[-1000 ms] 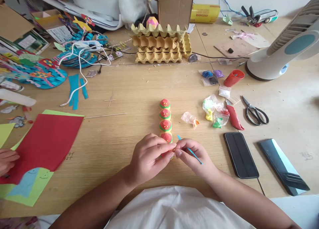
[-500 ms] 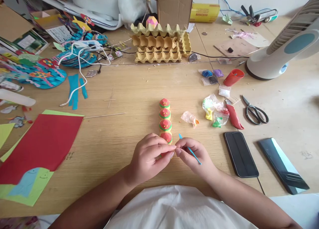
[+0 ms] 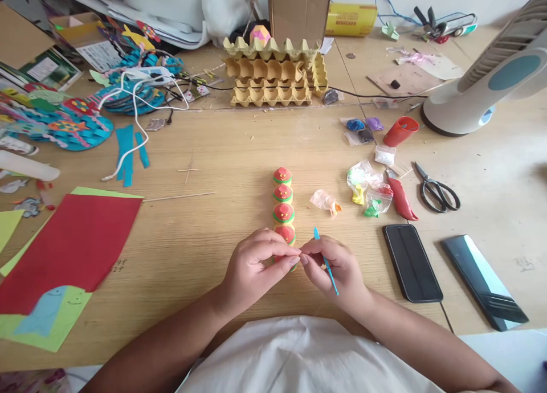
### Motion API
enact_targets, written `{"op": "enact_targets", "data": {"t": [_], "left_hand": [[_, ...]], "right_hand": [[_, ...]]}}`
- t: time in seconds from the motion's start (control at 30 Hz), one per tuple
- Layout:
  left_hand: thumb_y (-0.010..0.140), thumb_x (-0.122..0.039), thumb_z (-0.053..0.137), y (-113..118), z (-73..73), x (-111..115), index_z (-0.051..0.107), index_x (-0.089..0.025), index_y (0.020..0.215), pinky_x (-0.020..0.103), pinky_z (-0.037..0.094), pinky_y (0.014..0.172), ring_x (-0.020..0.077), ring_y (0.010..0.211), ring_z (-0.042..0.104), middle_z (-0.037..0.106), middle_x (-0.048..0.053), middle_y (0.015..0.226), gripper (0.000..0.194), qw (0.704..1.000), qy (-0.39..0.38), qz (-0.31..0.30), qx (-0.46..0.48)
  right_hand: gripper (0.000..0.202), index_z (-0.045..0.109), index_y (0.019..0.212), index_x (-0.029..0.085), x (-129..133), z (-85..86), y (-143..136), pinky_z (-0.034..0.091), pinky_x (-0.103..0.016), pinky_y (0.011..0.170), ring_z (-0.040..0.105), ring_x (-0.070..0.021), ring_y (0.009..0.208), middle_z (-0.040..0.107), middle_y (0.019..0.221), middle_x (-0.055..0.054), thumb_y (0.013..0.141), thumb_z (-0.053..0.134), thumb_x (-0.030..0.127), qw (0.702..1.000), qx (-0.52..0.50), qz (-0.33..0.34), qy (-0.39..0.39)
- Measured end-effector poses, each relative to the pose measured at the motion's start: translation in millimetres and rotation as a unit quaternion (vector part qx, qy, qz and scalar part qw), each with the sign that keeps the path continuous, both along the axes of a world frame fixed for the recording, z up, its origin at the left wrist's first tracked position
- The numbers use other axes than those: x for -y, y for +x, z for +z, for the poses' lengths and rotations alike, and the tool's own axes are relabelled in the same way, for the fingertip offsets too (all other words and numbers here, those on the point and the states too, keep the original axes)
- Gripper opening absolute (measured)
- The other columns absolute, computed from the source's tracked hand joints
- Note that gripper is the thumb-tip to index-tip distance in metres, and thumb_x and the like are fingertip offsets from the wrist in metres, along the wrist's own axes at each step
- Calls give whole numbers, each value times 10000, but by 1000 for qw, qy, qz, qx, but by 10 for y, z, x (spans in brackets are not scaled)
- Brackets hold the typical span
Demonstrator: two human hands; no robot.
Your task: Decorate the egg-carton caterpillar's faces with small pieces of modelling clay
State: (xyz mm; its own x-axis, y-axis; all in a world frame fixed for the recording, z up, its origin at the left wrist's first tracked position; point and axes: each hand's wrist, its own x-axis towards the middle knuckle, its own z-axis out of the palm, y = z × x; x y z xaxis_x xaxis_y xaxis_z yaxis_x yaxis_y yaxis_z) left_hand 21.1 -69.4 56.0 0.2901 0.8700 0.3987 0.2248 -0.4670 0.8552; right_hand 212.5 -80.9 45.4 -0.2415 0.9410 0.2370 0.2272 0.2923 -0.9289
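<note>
A row of several egg-carton cups (image 3: pixel 283 213), coloured red and green with small smiling faces, stands in front of me. My left hand (image 3: pixel 260 267) is closed in a pinch over the near end of the row; whatever lies between its fingertips is too small to make out. Almost touching it, my right hand (image 3: pixel 335 267) is closed too, its thumb and forefinger pressed together. A thin blue modelling tool (image 3: pixel 328 266) rests in the right hand's fingers, its flat tip pointing away from me. The nearest cups are partly hidden by my hands.
Right of the row lie a bag with orange clay (image 3: pixel 327 203), more clay bags (image 3: pixel 363 182), a red-handled cutter (image 3: pixel 400 196), scissors (image 3: pixel 436 191) and two phones (image 3: pixel 412 263). Red paper (image 3: pixel 77 245) lies left. Egg cartons (image 3: pixel 273 74) and a fan (image 3: pixel 482 80) stand behind.
The blue modelling tool has swung to a steeper angle in my right hand. Both hands stay close together, with slight finger movement.
</note>
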Motion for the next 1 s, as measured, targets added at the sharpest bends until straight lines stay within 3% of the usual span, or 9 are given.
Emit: {"op": "enact_targets", "data": {"t": [0.13,0.27,0.5,0.67,1.0], "left_hand": [[907,-142,723,12,0,16,781,-204,910,225,568,627,124,717,669,709,31,805,86,998,-55,0,27],[928,-199,714,1,9,12,774,-200,889,206,544,574,108,669,650,694,23,800,72,987,-140,-1,85],[959,-334,692,-78,-54,-32,762,-189,960,265,578,699,154,812,689,739,63,921,161,965,-224,-4,140],[858,-282,806,-69,-38,-34,717,-198,928,237,535,655,118,741,626,717,33,900,141,974,-190,13,124],[929,-184,716,-73,28,-41,726,-202,885,217,482,603,101,690,582,657,5,795,48,995,-85,14,52]], "right_hand": [[128,702,848,212,10,17,1,431,-262,553,522,-117,558,632,654,1,955,651,262,1000,-15,5,-2],[197,694,848,200,8,60,19,409,-245,508,487,-109,534,604,639,9,965,659,355,991,-82,15,-107],[285,675,832,204,-21,21,37,428,-240,519,487,-118,568,583,648,10,949,667,463,976,-116,8,-183],[284,671,821,204,-28,22,42,444,-246,557,500,-124,598,592,671,4,952,665,456,974,-117,10,-191],[242,665,822,202,-44,26,46,462,-244,601,531,-125,631,622,702,2,961,660,399,971,-139,21,-191]]}}
